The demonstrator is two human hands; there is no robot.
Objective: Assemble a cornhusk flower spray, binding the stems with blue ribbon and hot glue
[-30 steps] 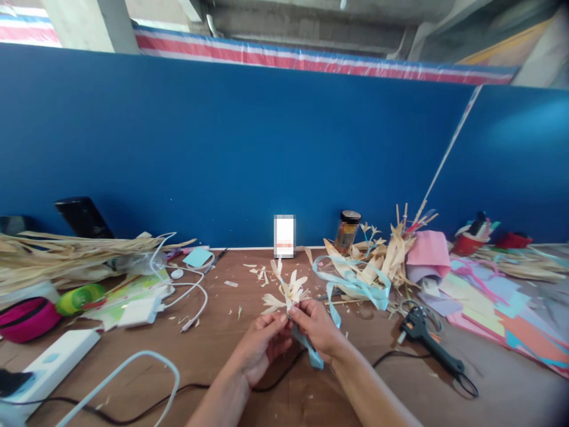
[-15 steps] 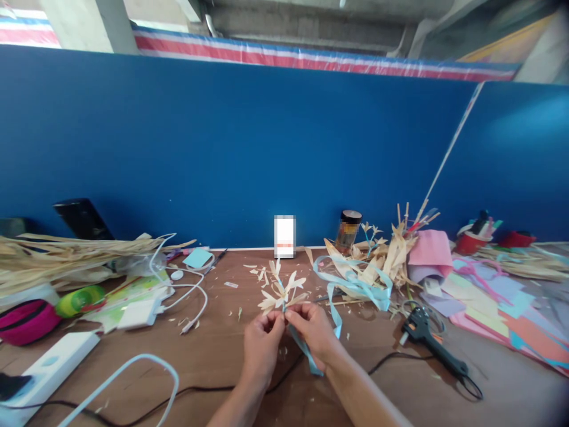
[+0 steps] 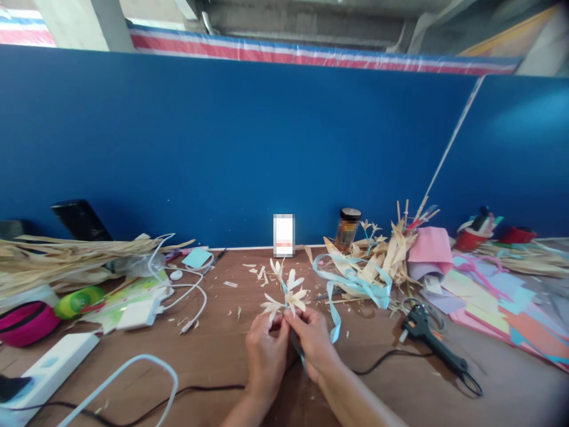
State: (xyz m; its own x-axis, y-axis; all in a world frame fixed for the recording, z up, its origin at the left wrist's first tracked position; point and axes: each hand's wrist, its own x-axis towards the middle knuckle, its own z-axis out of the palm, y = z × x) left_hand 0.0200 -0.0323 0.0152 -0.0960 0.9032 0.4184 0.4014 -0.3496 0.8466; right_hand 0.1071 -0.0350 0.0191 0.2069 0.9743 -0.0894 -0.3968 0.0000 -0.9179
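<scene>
A spray of cream husk flowers (image 3: 291,293) with a pale blue wrapped stem stands up from my fingertips, near the middle of the table. My left hand (image 3: 267,350) pinches low on the stem, its fingers closed. Beside it, my right hand (image 3: 313,341) also pinches at the stem's base, fingertips close to the left ones. A strip of light blue ribbon (image 3: 299,344) runs down between the hands, partly hidden by the right one. More of this ribbon lies looped (image 3: 355,281) behind and to the right.
To the right lie a black glue gun (image 3: 433,347), coloured paper sheets (image 3: 502,302) and dried husks (image 3: 402,255) by a dark-lidded jar (image 3: 349,228). Leftward are a white power strip (image 3: 57,367), white cables (image 3: 204,296) and straw-coloured strips (image 3: 89,249). A blue partition (image 3: 267,142) rises behind.
The flower spray has turned in my fingers, so its blossoms face differently. The hanging ribbon end has drawn in under my right hand. Both hands stay together at the stem.
</scene>
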